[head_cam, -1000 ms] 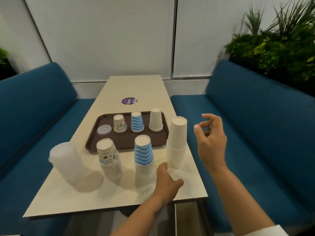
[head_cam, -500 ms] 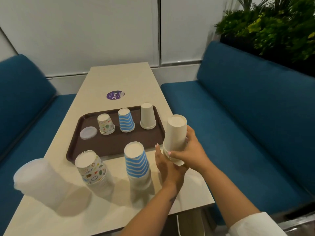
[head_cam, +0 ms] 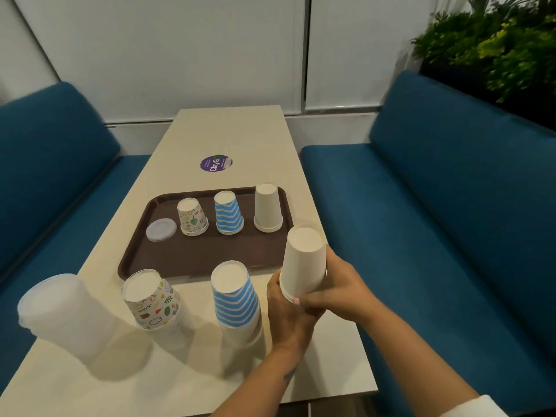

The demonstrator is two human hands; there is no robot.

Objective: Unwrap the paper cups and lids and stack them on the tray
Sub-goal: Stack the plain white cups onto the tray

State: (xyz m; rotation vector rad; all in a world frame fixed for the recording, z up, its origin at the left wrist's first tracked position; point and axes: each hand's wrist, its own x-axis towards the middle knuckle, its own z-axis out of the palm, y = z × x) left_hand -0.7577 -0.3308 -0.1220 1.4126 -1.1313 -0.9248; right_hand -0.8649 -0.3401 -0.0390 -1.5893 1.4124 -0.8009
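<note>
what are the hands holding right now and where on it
Both hands grip the plain white cup stack near its lower rim: the right hand wraps the right side, the left hand holds from below.

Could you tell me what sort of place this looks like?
Probably a café or canteen booth: blue benches flank a narrow table with a branded sticker, a brown serving tray holds paper cups, and a planter stands behind.

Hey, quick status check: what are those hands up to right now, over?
Both hands, left and right, grip the plain white cup stack. Stack off the table, near the tray corner. Path to tray open.
</note>
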